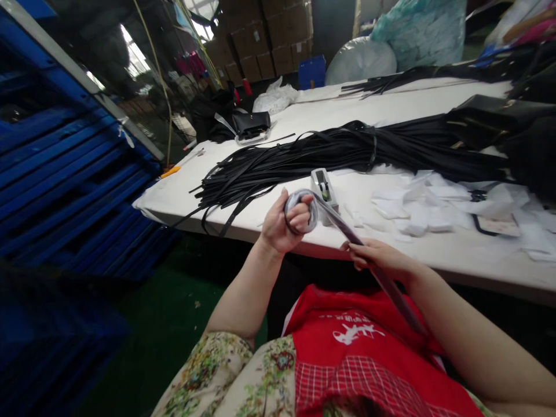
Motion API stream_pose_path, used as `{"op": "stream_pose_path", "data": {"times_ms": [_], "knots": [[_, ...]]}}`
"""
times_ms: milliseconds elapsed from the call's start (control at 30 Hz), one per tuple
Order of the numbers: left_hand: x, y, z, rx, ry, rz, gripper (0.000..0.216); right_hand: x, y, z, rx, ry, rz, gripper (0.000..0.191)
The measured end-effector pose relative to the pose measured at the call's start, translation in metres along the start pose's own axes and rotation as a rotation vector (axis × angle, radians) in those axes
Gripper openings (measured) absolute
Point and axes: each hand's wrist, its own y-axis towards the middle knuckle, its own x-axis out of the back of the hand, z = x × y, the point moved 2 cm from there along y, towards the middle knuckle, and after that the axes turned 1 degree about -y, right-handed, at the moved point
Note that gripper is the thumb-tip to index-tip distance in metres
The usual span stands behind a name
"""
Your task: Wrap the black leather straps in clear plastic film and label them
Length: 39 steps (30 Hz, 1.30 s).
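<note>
My left hand (286, 223) is closed in a loose fist, with a coil of dark strap (315, 217) in a greyish, shiny, see-through wrapping looped around its fingers. From the coil the strap runs taut down to the right. There my right hand (377, 255) pinches it between thumb and fingers, and the rest hangs down over the red apron (330, 307). Both hands are held in front of the table's near edge. Just behind the coil a tape dispenser (324, 188) stands on the table.
A long bundle of black straps (304, 156) lies across the white table (186, 179). White wrapping scraps (417, 202) are spread at right. Farther back sit a black bag (252, 124) and an orange-handled tool (171, 171). Blue pallets (65, 191) are stacked at left.
</note>
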Motion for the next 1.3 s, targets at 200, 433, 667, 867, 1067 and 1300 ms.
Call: {"op": "stream_pose_path", "data": {"times_ms": [200, 433, 667, 867, 1067, 1300], "knots": [[0.015, 0.033, -0.017, -0.321, 0.084, -0.138, 0.048, -0.014, 0.006, -0.016, -0.069, 0.321, 0.205, 0.031], [0.052, 0.058, 0.017, -0.727, 0.609, -0.415, 0.030, -0.038, -0.001, 0.006, -0.065, 0.401, 0.278, 0.034], [0.086, 0.050, 0.058, -0.774, 1.128, -0.527, 0.025, -0.072, -0.024, 0.022, 0.006, 0.308, 0.223, 0.037], [0.071, 0.022, 0.069, -0.666, 1.412, -0.221, 0.031, -0.059, -0.040, 0.043, 0.050, 0.359, 0.116, 0.040], [0.041, -0.004, 0.096, -0.467, 1.628, 0.052, 0.040, -0.016, -0.035, 0.057, 0.048, 0.249, -0.131, 0.032], [0.050, -0.014, 0.092, 0.219, 1.146, 0.266, 0.058, 0.014, -0.023, 0.026, 0.176, -0.824, -0.291, 0.034]]}}
